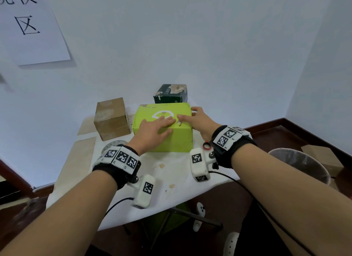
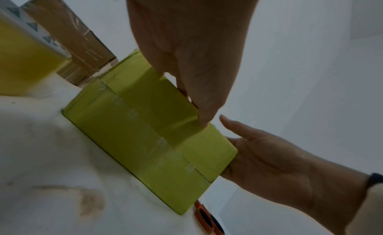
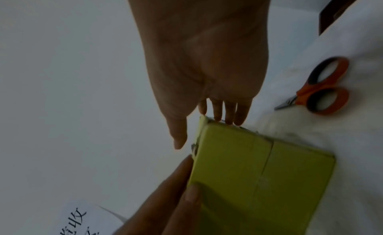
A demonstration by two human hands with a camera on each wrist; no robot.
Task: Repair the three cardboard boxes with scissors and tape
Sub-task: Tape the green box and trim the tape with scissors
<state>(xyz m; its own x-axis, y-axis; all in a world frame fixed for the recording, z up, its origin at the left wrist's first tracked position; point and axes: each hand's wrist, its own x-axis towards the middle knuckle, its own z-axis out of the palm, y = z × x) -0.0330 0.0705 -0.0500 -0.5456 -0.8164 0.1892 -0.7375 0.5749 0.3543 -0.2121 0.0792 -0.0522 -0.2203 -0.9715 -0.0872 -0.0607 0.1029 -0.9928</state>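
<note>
The left hand point(image 1: 152, 131) and right hand point(image 1: 198, 120) lay flat, fingers extended, pressing the lime-green rectangular cardboard box point(image 1: 177, 139); orange-handled scissors point(image 3: 319, 89) lay nearby.

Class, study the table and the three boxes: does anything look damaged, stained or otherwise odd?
Yes. The green box, under both hands, has a frayed, torn corner by the right hand, with ragged dark nicks along its edge. The white table cover carries brownish stains near its front. The brown box shows wrinkled tape.
</note>
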